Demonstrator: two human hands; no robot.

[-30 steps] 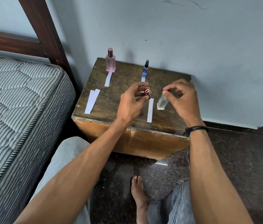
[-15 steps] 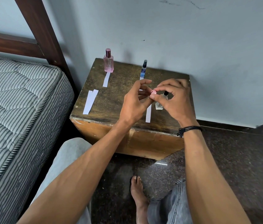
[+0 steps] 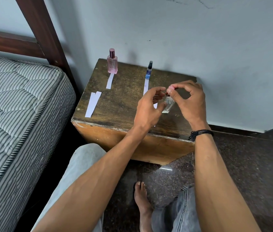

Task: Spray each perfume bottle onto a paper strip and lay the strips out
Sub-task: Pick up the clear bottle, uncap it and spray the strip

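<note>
Right grip (image 3: 191,104) is closed on a small pink cap (image 3: 171,88), which is pinched between thumb and forefinger directly above the neck of the clear bottle (image 3: 167,107). The remaining fingers are held curved above the bottle. A black cord bracelet (image 3: 200,133) is worn on this wrist.

Left grip (image 3: 146,113) is held loose, fingers gently curved, and nothing is seen gripped in it. Its thumb lies just beside the clear bottle; whether contact is made cannot be determined.

The clear bottle stands upright on the wooden worktop (image 3: 120,104), towards its right front. A paper strip (image 3: 155,106) is laid just left of it and is largely hidden by the left grip.

At the rear of the worktop, a pink bottle (image 3: 112,64) is stood upright on the left with its cap fitted, and a slim blue spray bottle (image 3: 149,72) is stood to its right. One white strip (image 3: 110,81) is laid in front of the pink bottle and another (image 3: 146,86) in front of the blue one. Two further strips (image 3: 93,104) are laid overlapping near the left edge.

A striped mattress (image 3: 15,106) is located to the left of the worktop.
</note>
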